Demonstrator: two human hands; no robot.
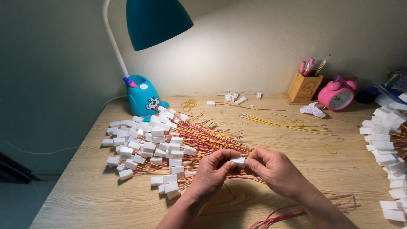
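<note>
My left hand [214, 171] and my right hand [275, 169] meet above the middle of the wooden desk [85, 191]. Together their fingertips pinch a small white plastic connector [238, 160]. Thin red and yellow wires run from under my hands toward the left. There a large pile of white connectors with wires [148, 144] is spread out, just left of my left hand. Loose red wires [296, 212] lie under my right forearm near the front edge.
A teal desk lamp [146, 95] stands at the back left. At the back right are a wooden pen holder [303, 87] and a pink alarm clock [337, 95]. More white connectors [386, 144] line the right edge. Yellow wires [284, 123] and rubber bands [330, 149] lie mid-desk.
</note>
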